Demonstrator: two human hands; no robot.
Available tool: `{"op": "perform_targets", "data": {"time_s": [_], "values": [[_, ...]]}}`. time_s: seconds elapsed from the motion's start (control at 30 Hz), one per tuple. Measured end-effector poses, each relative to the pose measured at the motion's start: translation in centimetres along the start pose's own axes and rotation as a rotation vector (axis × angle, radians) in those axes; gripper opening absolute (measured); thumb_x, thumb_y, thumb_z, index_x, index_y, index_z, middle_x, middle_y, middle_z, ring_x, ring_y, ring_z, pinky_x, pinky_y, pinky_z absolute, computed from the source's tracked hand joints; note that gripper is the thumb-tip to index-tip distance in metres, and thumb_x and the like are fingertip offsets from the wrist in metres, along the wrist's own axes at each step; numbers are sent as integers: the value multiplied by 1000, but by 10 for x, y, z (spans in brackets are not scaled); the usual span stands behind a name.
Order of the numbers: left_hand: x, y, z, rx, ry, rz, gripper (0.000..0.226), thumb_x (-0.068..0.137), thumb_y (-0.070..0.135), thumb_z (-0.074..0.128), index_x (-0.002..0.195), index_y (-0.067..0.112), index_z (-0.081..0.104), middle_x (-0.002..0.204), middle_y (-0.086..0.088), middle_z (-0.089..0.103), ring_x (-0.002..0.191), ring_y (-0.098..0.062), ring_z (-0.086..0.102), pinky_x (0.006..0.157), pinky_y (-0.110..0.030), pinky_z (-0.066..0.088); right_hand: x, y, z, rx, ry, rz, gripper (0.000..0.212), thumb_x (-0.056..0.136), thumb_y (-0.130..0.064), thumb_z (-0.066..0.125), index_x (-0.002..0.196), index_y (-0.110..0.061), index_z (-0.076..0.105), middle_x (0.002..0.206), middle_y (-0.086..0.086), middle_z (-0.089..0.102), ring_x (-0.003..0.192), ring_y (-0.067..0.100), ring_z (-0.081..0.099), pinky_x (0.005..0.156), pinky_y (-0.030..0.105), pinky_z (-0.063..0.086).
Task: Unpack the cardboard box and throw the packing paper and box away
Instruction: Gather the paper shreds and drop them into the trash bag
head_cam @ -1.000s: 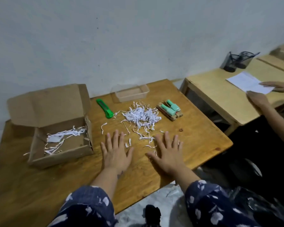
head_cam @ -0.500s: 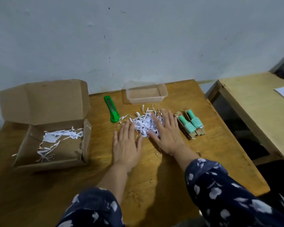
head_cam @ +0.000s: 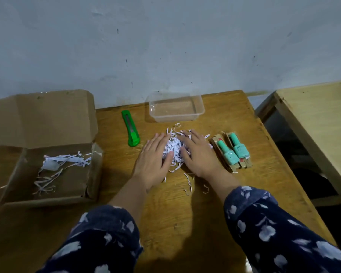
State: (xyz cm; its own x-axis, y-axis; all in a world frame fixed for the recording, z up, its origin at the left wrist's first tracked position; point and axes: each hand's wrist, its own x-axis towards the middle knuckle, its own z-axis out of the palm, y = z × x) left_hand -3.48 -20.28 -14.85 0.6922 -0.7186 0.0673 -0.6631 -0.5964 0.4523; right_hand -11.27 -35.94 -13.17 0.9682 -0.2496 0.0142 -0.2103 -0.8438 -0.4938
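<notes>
Head view: both hands, the left hand [head_cam: 153, 164] and the right hand [head_cam: 200, 154], lie flat with straight fingers, pressing a pile of shredded paper [head_cam: 173, 147] between them on the table [head_cam: 185, 213]. Far to the left sits the open cardboard box [head_cam: 47, 154] with more shreds inside.

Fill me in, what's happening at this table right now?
A person is gathering shredded packing paper on the wooden table, the left hand and right hand pressing in from either side with straight fingers. The open cardboard box at left holds some paper strips. The green utility knife, clear plastic container and two teal bottles lie untouched.
</notes>
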Motion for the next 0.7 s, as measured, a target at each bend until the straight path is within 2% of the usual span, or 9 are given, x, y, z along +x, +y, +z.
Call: {"op": "perform_targets", "data": {"time_s": [0.13, 0.23, 0.3, 0.37, 0.4, 0.53, 0.63, 0.7], "values": [[-23, 6, 1, -43, -22, 41, 66, 93, 58, 21, 150, 25, 23, 157, 5, 24, 146, -8, 11, 121, -33, 8, -37, -5, 9, 102, 57, 1, 42, 97, -27, 39, 135, -15, 48, 149, 9, 38, 144, 25, 22, 119, 44, 16], [-42, 7, -2, -37, -69, 65, 80, 87, 70, 26, 151, 25, 15, 158, 7, 19, 147, -7, 9, 121, -35, 9, -57, -12, 13, 142, 84, 14, 40, 95, -23, 43, 133, -14, 51, 145, 11, 43, 141, 27, 28, 118, 42, 18], [-54, 5, -6, -20, -97, 88, 90, 82, 77, 28, 152, 25, 9, 159, 8, 17, 147, -7, 8, 121, -34, 7, -67, -18, 10, 195, 100, 18, 43, 90, -23, 45, 132, -15, 51, 140, 12, 47, 136, 28, 37, 114, 44, 29], [-63, 2, -10, -5, -113, 115, 94, 79, 80, 30, 152, 26, 8, 159, 8, 17, 146, -6, 8, 121, -37, 9, -77, -24, 5, 253, 117, 34, 48, 85, -27, 44, 132, -19, 49, 137, 9, 50, 129, 24, 44, 108, 44, 36], [-67, 1, -12, -1, -117, 124, 94, 79, 80, 32, 152, 26, 8, 159, 9, 16, 146, -6, 8, 121, -38, 10, -83, -25, 3, 249, 133, 35, 50, 84, -31, 43, 132, -21, 50, 136, 7, 50, 129, 22, 43, 109, 44, 34], [-76, 3, -17, -41, -120, 123, 97, 77, 79, 39, 152, 28, 5, 159, 12, 10, 146, -2, 4, 121, -33, 6, -105, -24, 0, 17, 184, 64, 55, 85, -54, 38, 135, -32, 46, 147, 0, 41, 144, 21, 22, 118, 46, 11], [-76, 8, -19, -107, -123, 97, 95, 79, 76, 40, 152, 28, 3, 159, 13, 6, 145, -1, 1, 118, -27, 0, -115, -22, 2, -79, 94, 119, 77, 78, -77, 31, 146, -42, 22, 160, 3, 12, 147, 27, 2, 118, 48, 4], [-73, 9, -16, -108, -114, 111, 94, 80, 75, 39, 152, 26, 4, 160, 10, 5, 146, -3, 1, 119, -29, 1, -117, -22, 9, -141, 35, 126, 87, 73, -82, 29, 148, -43, 7, 160, 4, -4, 147, 30, -8, 117, 47, -2]]}}
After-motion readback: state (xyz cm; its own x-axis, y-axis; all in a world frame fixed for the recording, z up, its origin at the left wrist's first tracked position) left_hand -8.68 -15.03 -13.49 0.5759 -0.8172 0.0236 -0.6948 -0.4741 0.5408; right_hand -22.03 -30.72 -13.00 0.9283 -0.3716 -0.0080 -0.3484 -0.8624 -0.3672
